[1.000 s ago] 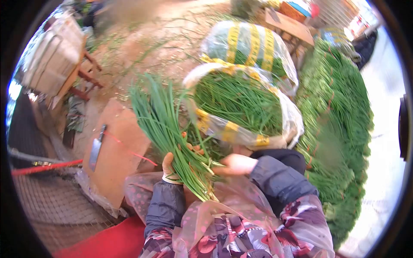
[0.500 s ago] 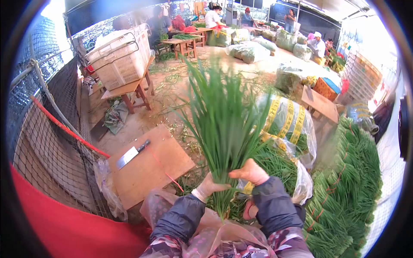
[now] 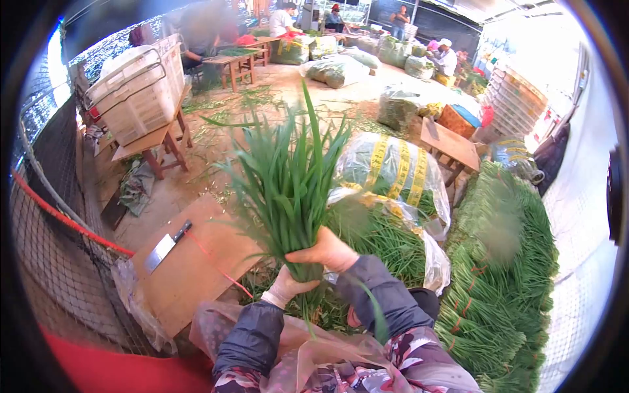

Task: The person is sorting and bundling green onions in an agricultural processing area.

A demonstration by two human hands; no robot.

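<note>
A bunch of garlic chives (image 3: 288, 190) stands upright before me, leaf tips fanning out at the top. My left hand (image 3: 290, 288), in a pale glove, is closed round its lower stems. Just above it, my right hand (image 3: 329, 250) grips the same bunch, its fingers wrapped across the front. One loose leaf (image 3: 375, 308) hangs over my right sleeve, slightly blurred. On the wooden board (image 3: 209, 262) to the left lie a cleaver (image 3: 168, 246) and a thin red string. More loose chives (image 3: 380, 239) spill from an open plastic bag (image 3: 400, 173) beyond my right hand.
Tied chives are stacked in a long pile (image 3: 491, 281) at the right. A white crate (image 3: 137, 92) sits on a wooden stool at the left, near netting (image 3: 52, 249). Several people, filled bags (image 3: 337, 71) and a low table (image 3: 451, 142) stand farther back.
The bunch has come lower and a little left in view, its tips now spread wider. My right hand has shifted across the stems above my left. The view has turned right.
</note>
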